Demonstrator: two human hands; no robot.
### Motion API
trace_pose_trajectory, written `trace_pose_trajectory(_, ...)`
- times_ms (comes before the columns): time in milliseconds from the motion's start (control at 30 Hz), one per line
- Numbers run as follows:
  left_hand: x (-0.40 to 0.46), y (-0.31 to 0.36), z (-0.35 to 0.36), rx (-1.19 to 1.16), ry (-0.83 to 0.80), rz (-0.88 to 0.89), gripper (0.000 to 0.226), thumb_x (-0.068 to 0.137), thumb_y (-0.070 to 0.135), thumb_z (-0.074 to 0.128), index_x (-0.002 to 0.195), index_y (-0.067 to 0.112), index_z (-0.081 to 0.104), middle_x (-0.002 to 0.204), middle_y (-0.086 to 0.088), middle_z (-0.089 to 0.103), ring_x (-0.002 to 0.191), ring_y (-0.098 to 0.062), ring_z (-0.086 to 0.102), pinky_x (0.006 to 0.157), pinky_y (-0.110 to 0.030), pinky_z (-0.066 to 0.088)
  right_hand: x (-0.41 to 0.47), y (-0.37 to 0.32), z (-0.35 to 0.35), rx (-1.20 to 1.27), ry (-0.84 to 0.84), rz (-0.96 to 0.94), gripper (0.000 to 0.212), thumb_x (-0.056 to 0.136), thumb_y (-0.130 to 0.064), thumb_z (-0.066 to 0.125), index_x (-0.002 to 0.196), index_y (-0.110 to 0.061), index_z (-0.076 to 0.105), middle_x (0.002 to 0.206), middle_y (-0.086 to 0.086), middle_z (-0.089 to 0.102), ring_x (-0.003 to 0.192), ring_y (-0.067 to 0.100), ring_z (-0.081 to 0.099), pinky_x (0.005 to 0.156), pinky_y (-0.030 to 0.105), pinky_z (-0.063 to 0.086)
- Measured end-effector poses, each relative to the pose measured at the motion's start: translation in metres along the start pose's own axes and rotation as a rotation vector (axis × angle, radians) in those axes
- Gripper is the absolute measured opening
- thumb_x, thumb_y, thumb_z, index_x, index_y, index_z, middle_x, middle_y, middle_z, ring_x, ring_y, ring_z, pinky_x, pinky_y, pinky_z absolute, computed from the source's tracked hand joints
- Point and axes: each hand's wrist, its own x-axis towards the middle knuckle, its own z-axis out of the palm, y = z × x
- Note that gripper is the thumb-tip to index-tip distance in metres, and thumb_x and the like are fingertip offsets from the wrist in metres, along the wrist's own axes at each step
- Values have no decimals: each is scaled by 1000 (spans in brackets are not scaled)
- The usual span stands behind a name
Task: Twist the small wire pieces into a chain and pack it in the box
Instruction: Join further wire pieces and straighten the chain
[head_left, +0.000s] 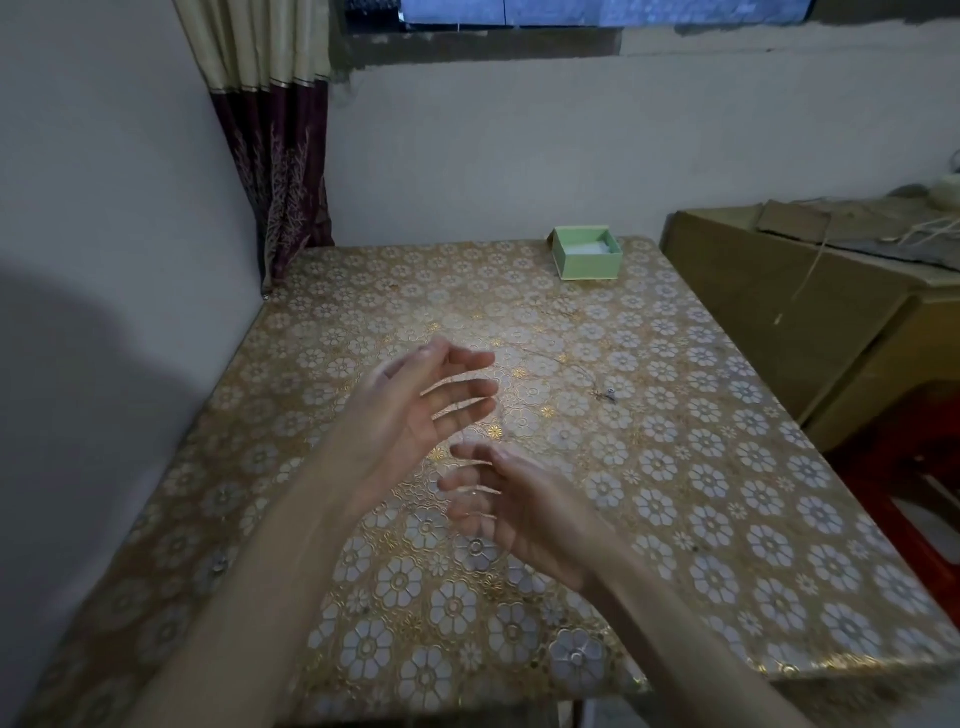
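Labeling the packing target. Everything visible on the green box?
The box is small, square and pale green, seemingly card. It is open on top, no lid in view, with a white lining or pad inside; whether anything else lies in it cannot be told. It sits upright and flat near the far edge of the table, slightly turned, close to the wall. Nothing touches it but the tabletop; both hands are well short of it.

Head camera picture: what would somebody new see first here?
First, the two bare hands in the middle, blurred, fingers spread and holding nothing: the left hand higher, the right hand lower. Under them spreads the table with its gold flower-patterned cover. At its far edge sits a small open green box, and thin wire pieces lie mid-table.
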Motion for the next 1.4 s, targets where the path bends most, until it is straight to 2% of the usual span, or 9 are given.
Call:
trace_pose_trajectory(233, -3, 9, -14, -78, 132, 61, 20, 88, 29, 50, 87, 12, 61, 90, -2, 69, 81, -13, 66, 75, -27, 56, -15, -9, -8, -252, 28, -37, 17, 85, -14, 54, 93, -4, 65, 72, 4, 63, 56, 8, 47, 51, 14, 37)
trace_pose_trajectory(433, -10, 8, -18, -162, 247, 70, 15, 81, 30, 55, 81, 16, 59, 76, 4, 64, 68, -7, 60, 67, -21, 51, -27, -21, -6, -458, 135, -116, 14, 90, -5, 53, 90, -5, 67, 69, 2, 65, 53, 7, 50, 51, 14, 39)
trace_pose_trajectory(533, -18, 3, -18, 66, 313, 49, 16, 92, 22, 51, 83, 14, 60, 65, 6, 57, 62, -7, 50, 58, -18, 44, -35, -27, -4, -485, 178, -147, 11, 86, -10, 58, 84, -6, 68, 65, 2, 63, 50, 7, 46, 48, 14, 36)
trace_pose_trajectory(600, -25, 0, -13, 431, 317, -2, 19, 93, 24, 50, 85, 13, 63, 61, 6, 55, 58, -7, 48, 57, -20, 42, -41, -32, -2, -504, 187, -163, 13, 78, -19, 61, 81, -7, 68, 64, 3, 63, 50, 7, 45, 47, 13, 36)
trace_pose_trajectory(700, -33, -4, -3, 974, 178, -47, 16, 91, 31, 53, 91, 20, 65, 71, 6, 62, 59, -3, 55, 58, -14, 47, -52, -40, 2, -586, 162, -193, 13, 76, -20, 61, 79, -9, 69, 63, 1, 63, 51, 7, 47, 49, 13, 38)
trace_pose_trajectory(767, -37, -6, 6, 1137, 120, 15, 12, 89, 29, 58, 93, 22, 65, 80, 7, 65, 66, -2, 59, 60, -13, 47, -58, -44, 5, -650, 142, -216, 10, 84, -10, 59, 81, -7, 68, 63, -1, 63, 53, 7, 48, 51, 14, 40)
trace_pose_trajectory(933, -54, -4, 31, 1153, 2, 313, 4, 79, 29, 64, 79, 29, 68, 75, 17, 61, 68, 4, 54, 60, -7, 40, -71, -54, 13, -837, 159, -309, 10, 86, -7, 61, 79, -4, 68, 62, 0, 64, 53, 9, 52, 51, 18, 42)
trace_pose_trajectory(1167, -62, -6, 38, 1200, -2, 450, 4, 75, 36, 60, 73, 34, 64, 71, 19, 58, 72, -8, 52, 70, -13, 42, -81, -57, 24, -1049, 239, -439, 12, 83, -13, 65, 72, -13, 66, 63, 7, 62, 51, 21, 50, 49, 25, 40)
trace_pose_trajectory(1400, -63, -9, 37, 1324, 12, 531, 10, 79, 37, 54, 76, 32, 62, 72, 22, 52, 70, 5, 47, 68, -7, 38, -82, -55, 30, -1266, 277, -505, 12, 83, -19, 64, 71, -20, 63, 52, -17, 50, 52, 3, 50, 51, 11, 36)
